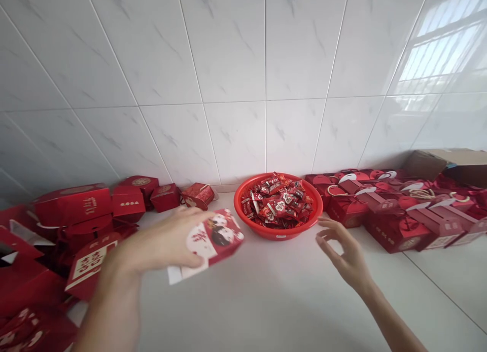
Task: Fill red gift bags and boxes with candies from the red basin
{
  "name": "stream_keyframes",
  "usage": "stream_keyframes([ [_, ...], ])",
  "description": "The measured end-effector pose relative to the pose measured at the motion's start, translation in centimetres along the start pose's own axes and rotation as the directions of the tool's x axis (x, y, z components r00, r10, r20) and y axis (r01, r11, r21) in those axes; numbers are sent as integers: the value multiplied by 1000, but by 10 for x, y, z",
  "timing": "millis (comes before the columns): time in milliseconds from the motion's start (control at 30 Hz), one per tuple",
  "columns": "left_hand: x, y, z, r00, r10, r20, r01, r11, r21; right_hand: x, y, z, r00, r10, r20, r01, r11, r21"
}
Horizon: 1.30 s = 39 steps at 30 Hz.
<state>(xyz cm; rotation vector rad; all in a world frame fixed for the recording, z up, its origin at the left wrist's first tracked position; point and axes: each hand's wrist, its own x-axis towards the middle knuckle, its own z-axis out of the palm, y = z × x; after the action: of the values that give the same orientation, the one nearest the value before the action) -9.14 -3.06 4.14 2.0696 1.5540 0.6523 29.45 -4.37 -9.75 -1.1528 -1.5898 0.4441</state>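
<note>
My left hand (175,238) is closed around a red and white gift box (218,238) with a printed picture on its side. A white flap sticks out at the box's near end. The box is above the counter, left of a red plastic basket (279,235) heaped with wrapped candies (279,202). My right hand (344,253) is just off the basket's right rim, fingers curved and apart, with nothing visible in them.
Several red boxes (76,205) crowd the left side of the counter (266,301). On the right stand rows of red gift boxes (395,227), some with rope handles, and a brown cardboard box (426,164) behind. A tiled wall (236,63) closes off the back.
</note>
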Motion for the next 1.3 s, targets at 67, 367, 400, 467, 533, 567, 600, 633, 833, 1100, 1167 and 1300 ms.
stream_keyframes([
  [67,-7,42,25,926,221,306,-272,953,135,-3,-17,11,958,6,287,-58,983,172],
  [367,-5,98,92,520,522,676,-807,560,189,-14,-19,38,720,57,692,-320,912,258],
  [400,-4,96,94,507,541,670,-821,541,184,-14,-15,36,714,82,696,-344,906,246],
  [467,-4,93,98,495,583,645,-843,501,195,-14,-6,33,717,119,686,-370,900,231],
  [533,-5,90,99,487,630,605,-861,462,211,-14,2,33,736,133,664,-382,891,245],
  [567,-5,89,99,482,658,578,-868,451,210,-14,5,34,747,137,651,-393,880,267],
  [600,-4,87,98,483,686,544,-869,452,201,-14,7,37,758,142,637,-411,862,297],
  [633,-2,84,97,499,709,499,-861,472,189,-15,8,39,765,150,626,-436,836,333],
  [833,24,53,92,809,569,147,-585,803,109,-18,6,55,829,177,531,-448,778,440],
  [1100,37,37,111,893,398,211,-331,898,-290,-28,17,72,917,163,363,-216,970,112],
  [1167,42,34,117,902,350,253,-253,903,-347,-29,20,74,918,119,377,-155,986,65],
  [1300,52,23,127,904,274,328,-119,898,-423,-20,16,58,913,-26,406,-18,994,105],
])
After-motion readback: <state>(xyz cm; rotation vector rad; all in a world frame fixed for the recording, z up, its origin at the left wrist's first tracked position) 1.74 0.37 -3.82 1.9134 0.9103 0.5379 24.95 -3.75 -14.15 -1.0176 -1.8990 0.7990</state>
